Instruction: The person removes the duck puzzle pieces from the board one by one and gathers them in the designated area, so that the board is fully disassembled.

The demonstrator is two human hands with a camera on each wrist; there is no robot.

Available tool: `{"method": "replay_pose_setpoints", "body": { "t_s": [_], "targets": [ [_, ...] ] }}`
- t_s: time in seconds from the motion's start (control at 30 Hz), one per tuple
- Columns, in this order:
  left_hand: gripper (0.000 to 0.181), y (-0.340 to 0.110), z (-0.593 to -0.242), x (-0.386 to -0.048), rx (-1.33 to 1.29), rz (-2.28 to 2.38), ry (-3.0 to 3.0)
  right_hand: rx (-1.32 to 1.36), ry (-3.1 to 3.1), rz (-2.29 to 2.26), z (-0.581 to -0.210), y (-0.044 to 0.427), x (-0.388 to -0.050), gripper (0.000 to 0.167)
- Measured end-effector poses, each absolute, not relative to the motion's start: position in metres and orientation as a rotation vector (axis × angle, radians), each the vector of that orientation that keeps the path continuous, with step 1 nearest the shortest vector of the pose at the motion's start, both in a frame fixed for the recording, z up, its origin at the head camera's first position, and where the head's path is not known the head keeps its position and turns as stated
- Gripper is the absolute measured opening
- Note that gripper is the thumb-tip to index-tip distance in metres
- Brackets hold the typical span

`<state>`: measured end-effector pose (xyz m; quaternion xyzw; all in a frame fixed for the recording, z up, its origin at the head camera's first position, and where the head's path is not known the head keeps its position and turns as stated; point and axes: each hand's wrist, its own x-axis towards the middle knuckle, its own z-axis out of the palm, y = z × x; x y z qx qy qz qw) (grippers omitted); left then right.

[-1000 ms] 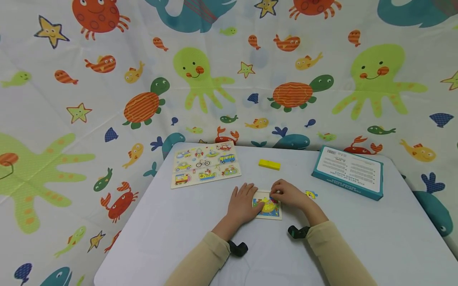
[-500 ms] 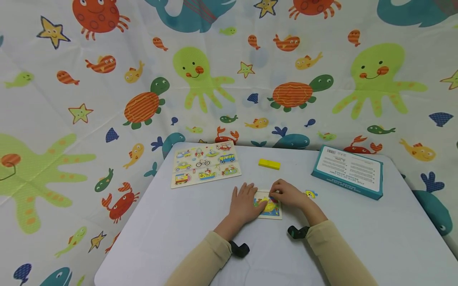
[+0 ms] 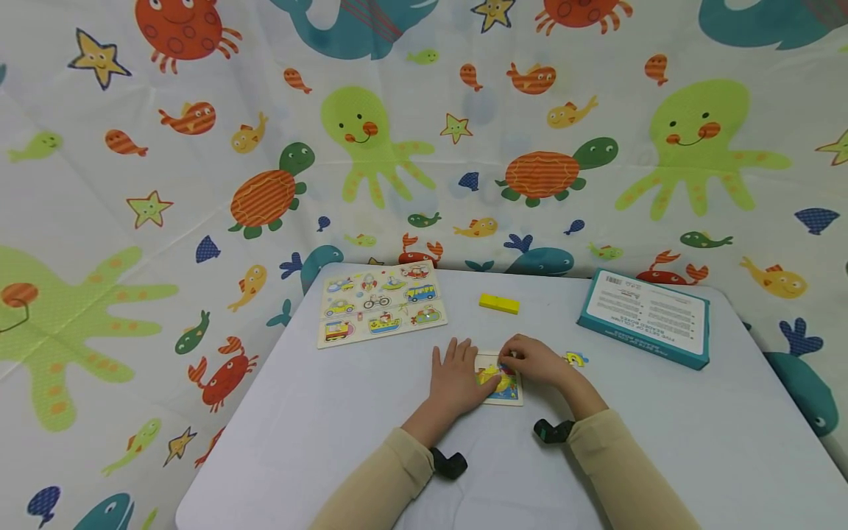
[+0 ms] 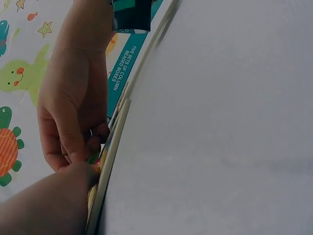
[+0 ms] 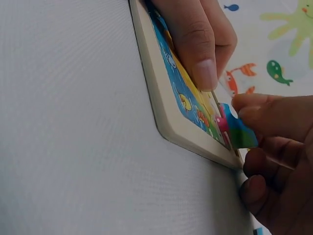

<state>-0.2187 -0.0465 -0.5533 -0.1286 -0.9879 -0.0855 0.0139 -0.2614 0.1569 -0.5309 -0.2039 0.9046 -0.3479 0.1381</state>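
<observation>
A small framed puzzle (image 3: 505, 397) lies on the white table between the hands. My left hand (image 3: 457, 379) rests spread beside and over its left part, the thumb on the picture. In the right wrist view my right hand (image 5: 281, 147) pinches a blue and green puzzle piece (image 5: 240, 132), tilted up at the right part of the puzzle (image 5: 168, 120). From the head, the right hand (image 3: 535, 361) covers most of that piece. Another puzzle piece (image 3: 576, 359) lies on the table just right of the right hand.
A wooden board with vehicle pictures (image 3: 383, 305) lies at the back left of the white table (image 3: 298, 427). Behind the puzzle is a yellow block (image 3: 500, 303). A teal box (image 3: 644, 318) lies at the back right. A sea-animal cloth hangs behind.
My left hand has shifted slightly to the right, its thumb farther over the picture, uncovering less of the left edge. The right hand has stayed nearly in place.
</observation>
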Motion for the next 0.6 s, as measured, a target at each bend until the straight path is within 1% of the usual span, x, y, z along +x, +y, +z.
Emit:
{"method": "replay_pose_setpoints", "body": {
  "t_s": [0.07, 0.2, 0.37, 0.6],
  "targets": [
    [0.082, -0.047, -0.554, -0.219, -0.401, -0.271, -3.075, -0.594, 2.619, -1.002, -0.531, 0.157, -0.261, 0.009],
    [0.082, -0.047, -0.555, -0.22, -0.399, -0.276, -3.076, -0.589, 2.646, -0.995, -0.53, 0.158, -0.261, 0.014],
    [0.082, -0.047, -0.556, -0.22, -0.398, -0.283, -3.071, -0.555, 2.662, -1.029, -0.523, 0.161, -0.258, 0.014],
    [0.08, -0.048, -0.556, -0.219, -0.407, -0.301, -3.067, -0.423, 2.627, -1.133, -0.51, 0.189, -0.258, 0.015]
  ]
}}
